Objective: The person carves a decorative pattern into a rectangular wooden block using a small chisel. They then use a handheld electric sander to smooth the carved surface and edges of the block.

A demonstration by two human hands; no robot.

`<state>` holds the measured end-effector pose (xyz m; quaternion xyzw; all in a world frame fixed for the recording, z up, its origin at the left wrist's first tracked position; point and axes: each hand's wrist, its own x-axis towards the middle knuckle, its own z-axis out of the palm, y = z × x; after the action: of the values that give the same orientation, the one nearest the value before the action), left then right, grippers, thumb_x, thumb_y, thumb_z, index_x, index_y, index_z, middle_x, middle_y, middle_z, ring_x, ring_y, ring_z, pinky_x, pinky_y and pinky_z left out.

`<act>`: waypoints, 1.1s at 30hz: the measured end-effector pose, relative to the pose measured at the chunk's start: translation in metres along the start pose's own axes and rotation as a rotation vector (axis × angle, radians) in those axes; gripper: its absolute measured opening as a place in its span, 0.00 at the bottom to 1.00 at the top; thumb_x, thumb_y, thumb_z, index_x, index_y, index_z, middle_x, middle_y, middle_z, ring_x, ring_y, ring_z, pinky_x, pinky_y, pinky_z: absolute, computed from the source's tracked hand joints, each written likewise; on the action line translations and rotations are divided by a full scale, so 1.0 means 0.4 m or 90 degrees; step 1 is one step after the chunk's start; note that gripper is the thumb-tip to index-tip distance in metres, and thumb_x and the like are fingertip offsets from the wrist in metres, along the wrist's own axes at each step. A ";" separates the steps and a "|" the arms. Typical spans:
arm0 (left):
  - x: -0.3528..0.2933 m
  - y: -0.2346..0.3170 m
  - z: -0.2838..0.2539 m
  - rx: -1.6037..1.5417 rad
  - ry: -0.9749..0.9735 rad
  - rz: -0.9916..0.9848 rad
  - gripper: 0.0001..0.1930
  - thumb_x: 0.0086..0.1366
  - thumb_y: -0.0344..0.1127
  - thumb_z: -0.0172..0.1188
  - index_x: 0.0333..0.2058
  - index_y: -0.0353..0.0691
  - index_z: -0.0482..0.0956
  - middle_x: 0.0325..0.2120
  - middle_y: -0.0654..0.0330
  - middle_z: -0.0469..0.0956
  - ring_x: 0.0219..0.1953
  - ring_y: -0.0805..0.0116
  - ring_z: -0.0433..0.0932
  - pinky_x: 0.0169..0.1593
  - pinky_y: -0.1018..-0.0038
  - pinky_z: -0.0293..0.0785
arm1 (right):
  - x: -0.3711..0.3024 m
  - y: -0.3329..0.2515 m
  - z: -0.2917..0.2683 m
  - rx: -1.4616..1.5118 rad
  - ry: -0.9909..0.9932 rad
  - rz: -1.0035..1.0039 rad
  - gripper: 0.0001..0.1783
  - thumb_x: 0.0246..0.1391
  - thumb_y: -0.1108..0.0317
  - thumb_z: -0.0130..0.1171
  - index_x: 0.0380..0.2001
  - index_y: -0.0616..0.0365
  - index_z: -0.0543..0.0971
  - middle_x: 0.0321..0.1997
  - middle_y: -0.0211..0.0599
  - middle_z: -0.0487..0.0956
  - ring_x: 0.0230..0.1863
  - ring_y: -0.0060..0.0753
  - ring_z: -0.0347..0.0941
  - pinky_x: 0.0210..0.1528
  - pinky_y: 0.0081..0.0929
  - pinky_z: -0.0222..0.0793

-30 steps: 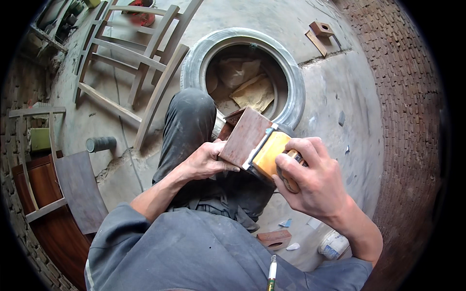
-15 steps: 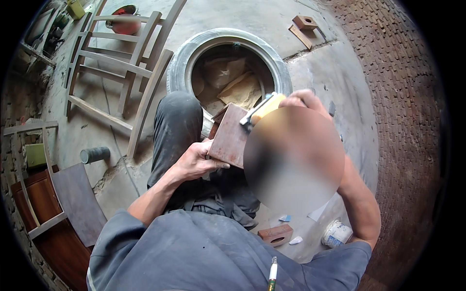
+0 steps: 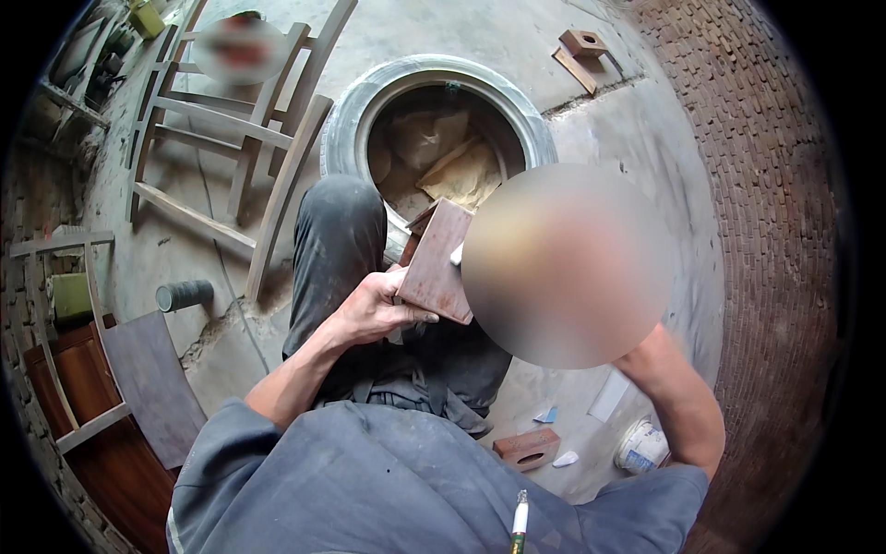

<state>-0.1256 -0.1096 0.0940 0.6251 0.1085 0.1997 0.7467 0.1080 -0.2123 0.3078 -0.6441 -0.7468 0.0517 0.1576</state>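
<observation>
Near the tyre (image 3: pixel 346 138), the left hand (image 3: pixel 371 307) grips and seemingly steadies a wooden workpiece (image 3: pixel 437 263), needing firmness next; whether the blurred right hand (image 3: pixel 591 254) grasps, I cannot tell.

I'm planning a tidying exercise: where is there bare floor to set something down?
Bare floor shows between the tire and brickwork, and above the tire, between the chair frame and upper block. Lower right is crowded with another block, scraps and a tub; the left hand holding a wooden box crowds the knee. A blur hides floor mid-right.
</observation>
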 end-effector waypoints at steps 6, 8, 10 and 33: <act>-0.002 -0.002 0.012 -0.030 -0.004 -0.019 0.15 0.61 0.28 0.76 0.47 0.38 0.90 0.47 0.58 0.85 0.52 0.64 0.78 0.59 0.65 0.72 | -0.067 -0.117 0.001 0.003 -0.077 0.048 0.22 0.46 0.64 0.75 0.46 0.48 0.81 0.49 0.38 0.75 0.50 0.45 0.76 0.33 0.36 0.80; -0.009 -0.001 0.019 -0.037 -0.007 -0.042 0.14 0.61 0.29 0.76 0.46 0.38 0.90 0.46 0.58 0.85 0.52 0.63 0.78 0.59 0.65 0.72 | -0.083 -0.140 -0.007 0.003 -0.089 0.073 0.23 0.46 0.64 0.75 0.47 0.48 0.80 0.49 0.38 0.75 0.50 0.45 0.75 0.32 0.35 0.79; -0.011 0.032 0.033 -0.034 0.017 -0.053 0.15 0.61 0.30 0.77 0.46 0.37 0.89 0.46 0.58 0.85 0.52 0.63 0.79 0.58 0.65 0.73 | -0.098 -0.149 -0.013 -0.005 -0.089 0.117 0.23 0.47 0.64 0.74 0.48 0.48 0.80 0.50 0.38 0.74 0.50 0.45 0.75 0.31 0.35 0.79; -0.071 -0.044 0.132 0.207 0.002 0.060 0.14 0.62 0.34 0.75 0.47 0.43 0.88 0.52 0.56 0.83 0.62 0.49 0.75 0.67 0.55 0.67 | -0.030 -0.148 0.048 -0.008 0.049 0.234 0.25 0.49 0.67 0.72 0.49 0.56 0.75 0.49 0.45 0.73 0.47 0.52 0.74 0.43 0.45 0.77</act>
<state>-0.1266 -0.1715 0.0846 0.7417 0.1116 0.2152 0.6253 0.0476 -0.2314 0.3042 -0.7719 -0.6104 0.0501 0.1704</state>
